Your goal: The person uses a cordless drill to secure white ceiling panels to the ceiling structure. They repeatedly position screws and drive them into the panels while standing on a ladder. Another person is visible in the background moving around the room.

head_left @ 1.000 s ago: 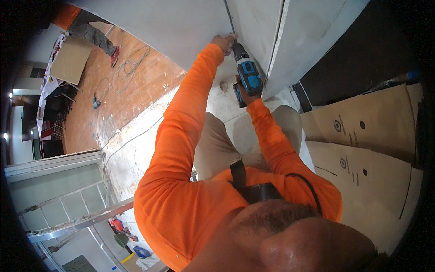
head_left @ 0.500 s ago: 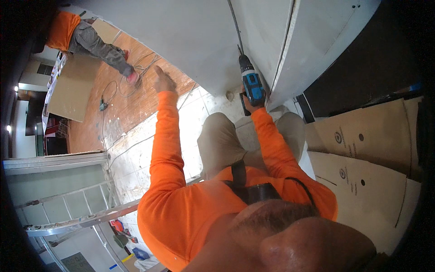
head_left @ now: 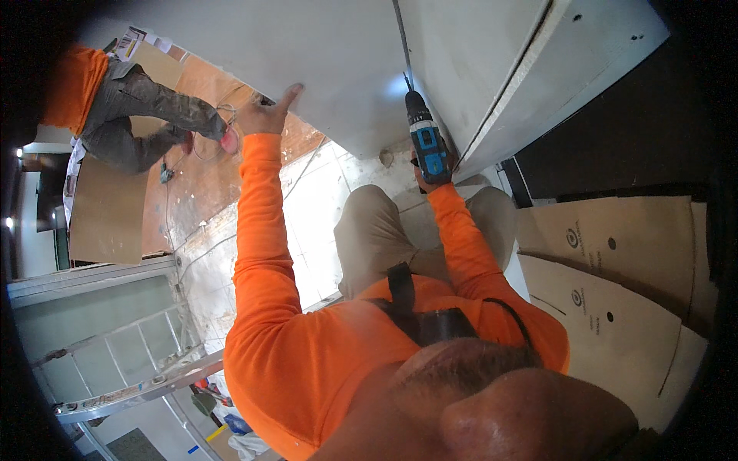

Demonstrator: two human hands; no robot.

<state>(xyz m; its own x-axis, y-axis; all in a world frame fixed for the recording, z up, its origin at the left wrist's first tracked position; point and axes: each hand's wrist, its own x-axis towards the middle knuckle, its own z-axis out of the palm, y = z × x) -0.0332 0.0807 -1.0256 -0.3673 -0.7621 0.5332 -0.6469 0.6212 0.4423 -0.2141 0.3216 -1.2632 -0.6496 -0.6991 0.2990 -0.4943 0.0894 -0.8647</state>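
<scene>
My right hand [head_left: 432,183] is wrapped around the grip of a blue and black cordless drill [head_left: 429,146]. The drill's bit points away from me into the corner beside a white panel [head_left: 330,58], and a bright spot of light falls on the panel near its tip. Whether the tip touches the surface cannot be made out. My left hand [head_left: 263,115] holds the panel's left edge, its thumb against the face and the other fingers partly hidden.
A co-worker in an orange top and grey trousers [head_left: 138,100] bends over at the far left. A metal ladder [head_left: 146,388] stands at lower left. Cardboard sheets [head_left: 615,230] lie at right. Cables [head_left: 207,244] cross the floor. A white board edge [head_left: 530,84] rises right of the drill.
My left hand has shifted left and taken hold of the panel's edge. A light now shines by the drill bit. The co-worker's legs have moved.
</scene>
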